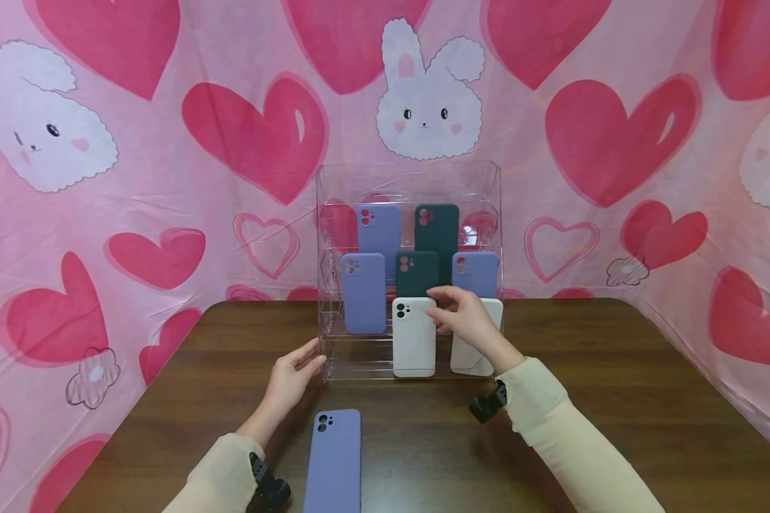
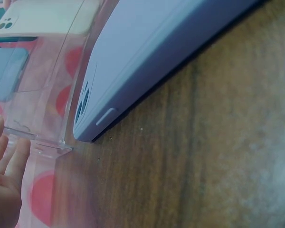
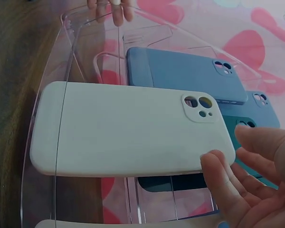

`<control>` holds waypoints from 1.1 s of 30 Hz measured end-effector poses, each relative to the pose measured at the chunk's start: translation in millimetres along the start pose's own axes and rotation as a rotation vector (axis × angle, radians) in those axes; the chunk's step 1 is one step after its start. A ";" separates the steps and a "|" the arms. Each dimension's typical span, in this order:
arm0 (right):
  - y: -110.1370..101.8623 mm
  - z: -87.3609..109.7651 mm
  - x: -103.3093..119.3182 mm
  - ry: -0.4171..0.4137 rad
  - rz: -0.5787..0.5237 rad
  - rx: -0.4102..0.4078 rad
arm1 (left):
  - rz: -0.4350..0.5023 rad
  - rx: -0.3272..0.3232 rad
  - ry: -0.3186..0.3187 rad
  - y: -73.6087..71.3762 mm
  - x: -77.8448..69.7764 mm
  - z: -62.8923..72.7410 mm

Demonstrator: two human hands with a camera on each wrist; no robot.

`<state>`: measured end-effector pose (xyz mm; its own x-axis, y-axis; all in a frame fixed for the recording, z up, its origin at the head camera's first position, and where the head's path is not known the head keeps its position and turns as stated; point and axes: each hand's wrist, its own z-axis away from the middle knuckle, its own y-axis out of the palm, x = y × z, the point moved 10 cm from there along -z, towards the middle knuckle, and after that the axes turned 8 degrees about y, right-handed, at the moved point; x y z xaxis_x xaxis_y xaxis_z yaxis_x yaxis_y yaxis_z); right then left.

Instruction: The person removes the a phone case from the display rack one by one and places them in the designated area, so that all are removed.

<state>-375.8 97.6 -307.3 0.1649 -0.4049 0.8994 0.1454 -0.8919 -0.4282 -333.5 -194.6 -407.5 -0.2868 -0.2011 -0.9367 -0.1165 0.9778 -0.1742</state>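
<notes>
Left hand (image 1: 290, 379): straight fingers touch display rack's (image 1: 359, 369) left edge. Right hand (image 1: 467, 319): parted, empty fingers at left white phone case's (image 1: 413, 343) corner.

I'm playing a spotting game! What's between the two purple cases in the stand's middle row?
A green phone case stands between the left purple case and the right purple case; the head view shows it.

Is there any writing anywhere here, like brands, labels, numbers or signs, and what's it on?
None that I can read.
Phone cases: no lettering visible.
Clear rack: no label visible.
Pink backdrop: only pictures, including hearts and rabbits.
Black wrist devices: any markings are too small to read.
</notes>
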 end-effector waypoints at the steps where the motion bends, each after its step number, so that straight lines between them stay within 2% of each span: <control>1: -0.4 0.3 -0.4 0.003 -0.007 -0.008 | -0.002 0.000 0.004 0.1 -0.4 0.0; 11: -2.8 4.6 2.9 -0.023 0.038 -0.060 | -0.018 0.006 -0.008 0.1 0.1 0.3; 16: -3.3 9.2 9.0 -0.067 0.082 -0.075 | -0.013 -0.001 0.003 0.2 -2.4 0.4; 23: -4.5 14.2 19.1 -0.171 0.200 -0.118 | -0.007 -0.006 0.003 0.3 -0.9 -0.2; 25: -5.1 15.1 20.8 -0.184 0.209 -0.124 | 0.002 -0.008 0.026 0.0 -2.8 0.4; 29: -5.5 16.2 23.1 -0.192 0.205 -0.119 | 0.035 -0.006 0.117 -0.2 -11.6 2.7; 31: -5.9 16.9 25.0 -0.190 0.206 -0.118 | 0.038 -0.005 0.135 -0.5 -13.1 3.4; 33: -7.0 17.9 27.4 -0.192 0.211 -0.121 | 0.031 -0.002 0.110 -0.4 -10.7 3.0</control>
<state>-354.9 96.3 -281.2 0.3619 -0.5485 0.7537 -0.0265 -0.8143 -0.5799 -327.5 -192.6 -398.3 -0.3932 -0.1760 -0.9024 -0.1077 0.9836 -0.1448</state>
